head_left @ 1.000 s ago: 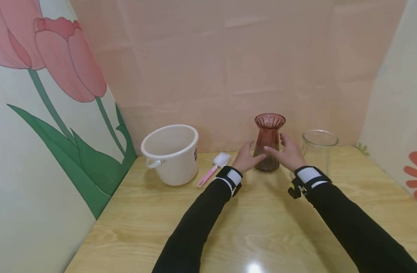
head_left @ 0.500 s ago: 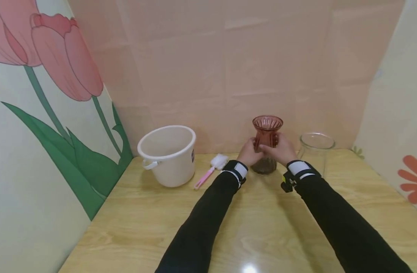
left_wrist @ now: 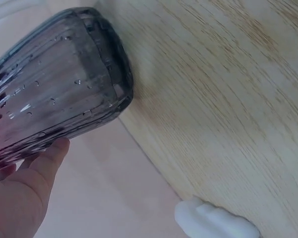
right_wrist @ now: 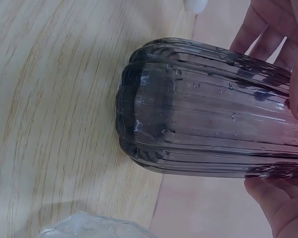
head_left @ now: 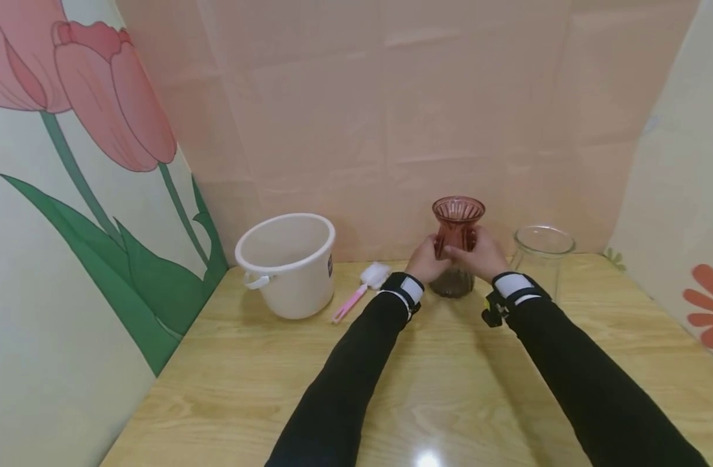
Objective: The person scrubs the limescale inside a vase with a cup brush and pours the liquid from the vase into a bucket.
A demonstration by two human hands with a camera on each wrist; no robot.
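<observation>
grip: my left hand [head_left: 428,261] and right hand [head_left: 480,257] both clasp the red vase [head_left: 457,224] at its waist | place: vase upright at back of worktop [head_left: 450,383], between bucket [head_left: 286,263] and clear jar [head_left: 540,253] | progress: grasp made, base seems not yet clearly lifted, carrying is left

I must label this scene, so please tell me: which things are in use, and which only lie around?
In use:
- red ribbed vase, gripped by left hand and right hand

Lying about:
- white bucket
- pink-handled brush
- clear glass vase
</observation>
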